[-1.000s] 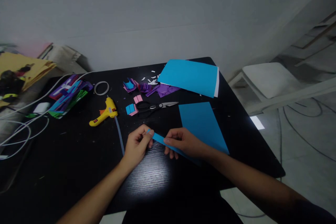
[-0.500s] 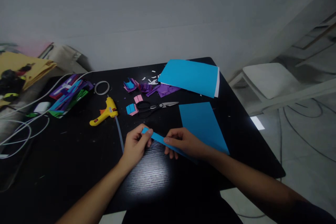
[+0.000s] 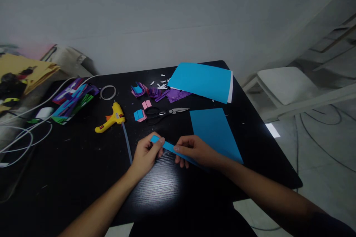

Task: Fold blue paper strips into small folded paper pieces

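Carefully, from far off, I have my left hand (image 3: 146, 152) and right hand (image 3: 196, 150) pinching the blue strip (image 3: 168, 146) over the black table (image 3: 86, 166), and it might bend crooked if either squeezes too hard.

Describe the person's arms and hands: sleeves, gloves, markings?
Left hand and right hand: ungloved; no ring, watch or markings visible. Left forearm: bare as far as it shows. Right forearm: bare up to a dark sleeve at the picture's lower right. No cables on either.
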Tool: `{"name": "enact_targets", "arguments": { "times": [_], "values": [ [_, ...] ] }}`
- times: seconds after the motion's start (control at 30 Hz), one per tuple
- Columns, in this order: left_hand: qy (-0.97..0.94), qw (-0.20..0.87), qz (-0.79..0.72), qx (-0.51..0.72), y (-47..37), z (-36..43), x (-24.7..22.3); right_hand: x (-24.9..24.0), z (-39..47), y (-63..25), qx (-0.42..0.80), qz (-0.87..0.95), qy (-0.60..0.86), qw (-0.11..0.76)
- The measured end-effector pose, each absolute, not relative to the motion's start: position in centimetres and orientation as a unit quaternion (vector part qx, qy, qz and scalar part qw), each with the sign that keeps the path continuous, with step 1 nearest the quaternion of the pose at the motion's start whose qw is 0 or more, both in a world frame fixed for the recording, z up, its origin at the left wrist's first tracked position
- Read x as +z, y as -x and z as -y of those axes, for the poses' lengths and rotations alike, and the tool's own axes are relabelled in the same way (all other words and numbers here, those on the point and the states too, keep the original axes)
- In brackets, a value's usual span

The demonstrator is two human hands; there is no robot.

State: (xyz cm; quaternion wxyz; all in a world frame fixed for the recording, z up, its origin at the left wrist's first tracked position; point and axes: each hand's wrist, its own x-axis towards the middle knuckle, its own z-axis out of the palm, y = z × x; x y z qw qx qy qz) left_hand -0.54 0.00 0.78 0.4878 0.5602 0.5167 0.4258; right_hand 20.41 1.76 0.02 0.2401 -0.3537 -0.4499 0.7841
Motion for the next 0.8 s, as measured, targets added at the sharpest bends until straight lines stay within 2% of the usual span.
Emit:
{"name": "enact_targets", "arguments": {
  "times": [0.37, 0.8],
  "values": [
    [-0.552, 0.464, -0.539, 0.436, 0.86, -0.24, 0.86, -0.16, -1.83, -20.48, 0.785, 0.453, 0.348, 0.240],
    [-0.588, 0.500, -0.509, 0.380, 0.38, 0.00, 0.61, -0.08, -1.83, -20.40, 0.783, 0.451, 0.354, 0.241]
  ]
}}
